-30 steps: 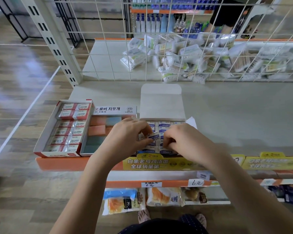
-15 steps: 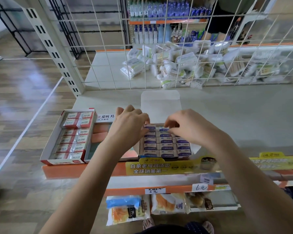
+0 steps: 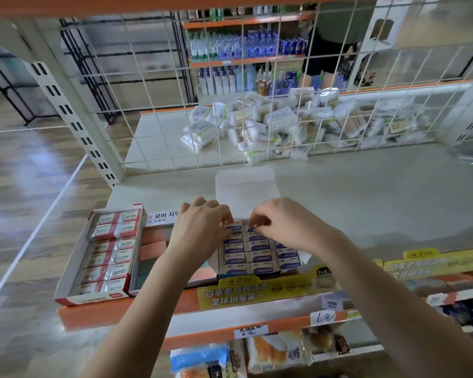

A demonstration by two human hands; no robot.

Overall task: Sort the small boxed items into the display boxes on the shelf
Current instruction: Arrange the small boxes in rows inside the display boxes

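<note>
Both hands, left (image 3: 202,230) and right (image 3: 281,227), now further back, fingertips on the rearmost erasers (image 3: 253,227) instead of the front row.

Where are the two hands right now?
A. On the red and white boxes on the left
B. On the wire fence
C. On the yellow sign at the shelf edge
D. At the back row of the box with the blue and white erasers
D: the left hand and right hand both have their fingertips at the far row of the blue and white erasers, next to the opened white flap.
</note>
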